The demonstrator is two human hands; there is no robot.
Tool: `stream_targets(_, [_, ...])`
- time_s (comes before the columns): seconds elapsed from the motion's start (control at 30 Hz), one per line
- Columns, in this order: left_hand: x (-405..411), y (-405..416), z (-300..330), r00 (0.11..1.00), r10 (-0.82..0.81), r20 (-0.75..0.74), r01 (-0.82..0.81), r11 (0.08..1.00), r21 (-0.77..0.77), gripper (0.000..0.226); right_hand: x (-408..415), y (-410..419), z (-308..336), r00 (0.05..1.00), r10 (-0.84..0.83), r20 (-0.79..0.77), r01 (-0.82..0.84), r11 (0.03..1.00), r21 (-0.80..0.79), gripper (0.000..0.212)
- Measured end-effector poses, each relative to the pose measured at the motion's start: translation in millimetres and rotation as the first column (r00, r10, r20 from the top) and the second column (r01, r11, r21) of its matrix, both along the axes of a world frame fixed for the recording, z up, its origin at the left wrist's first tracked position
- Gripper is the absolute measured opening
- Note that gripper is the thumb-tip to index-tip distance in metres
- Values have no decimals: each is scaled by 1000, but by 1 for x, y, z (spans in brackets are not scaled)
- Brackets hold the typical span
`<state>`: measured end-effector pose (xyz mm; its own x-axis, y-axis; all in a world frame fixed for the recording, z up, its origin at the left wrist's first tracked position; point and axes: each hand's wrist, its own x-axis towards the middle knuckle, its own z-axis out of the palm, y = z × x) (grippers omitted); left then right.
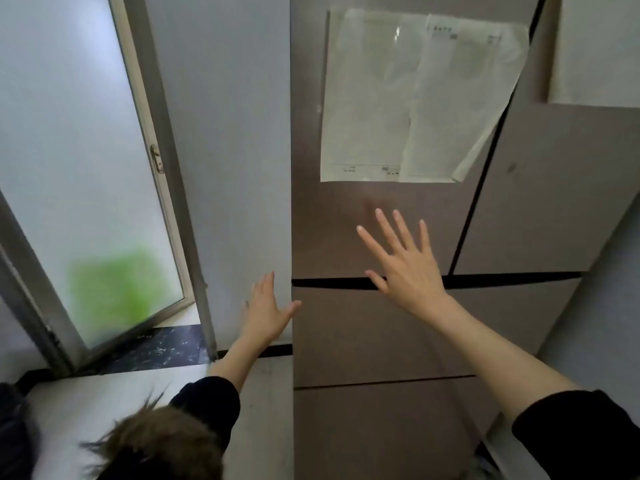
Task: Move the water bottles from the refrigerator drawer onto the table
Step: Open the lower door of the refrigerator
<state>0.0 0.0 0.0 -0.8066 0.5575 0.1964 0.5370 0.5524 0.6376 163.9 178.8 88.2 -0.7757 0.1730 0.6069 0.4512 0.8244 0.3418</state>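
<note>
A brown multi-door refrigerator (540,202) fills the right half of the view, all doors and drawers closed. Its upper drawer front (363,337) lies under a dark horizontal gap; a second drawer front (381,431) sits below it. My right hand (405,268) is spread open in front of the left door, just above that gap, holding nothing. My left hand (266,313) is open at the refrigerator's left edge, against its grey side panel (228,168). No water bottles and no table are visible.
Two paper sheets (415,98) hang on the left refrigerator door. A frosted window (79,168) with a metal frame stands at the left above a dark marble sill (156,348). A white ledge (86,403) lies below it. Hair shows at the bottom edge.
</note>
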Motion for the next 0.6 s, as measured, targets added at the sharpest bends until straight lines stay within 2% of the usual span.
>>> stream_targets(0.13, [-13, 19, 1, 986, -52, 157, 36, 994, 106, 83, -21, 27, -5, 999, -16, 42, 15, 1000, 26, 92])
stream_targets(0.23, [-15, 30, 1, 977, -93, 193, 62, 985, 160, 66, -32, 39, -22, 1000, 9, 18, -9, 1000, 12, 97])
stream_targets(0.4, [-15, 39, -3, 968, -28, 251, -31, 973, 227, 51, -34, 45, -26, 999, 32, -3, -32, 999, 15, 97])
stream_targets(0.5, [-11, 40, -1, 969, -4, 248, -55, 971, 231, 49, -33, 39, -23, 1000, 16, 1, -15, 999, -40, 96])
stream_targets(0.6, [-3, 32, -3, 974, -9, 227, -47, 969, 241, 47, -30, 18, -36, 1000, 18, -1, -18, 986, -165, 90])
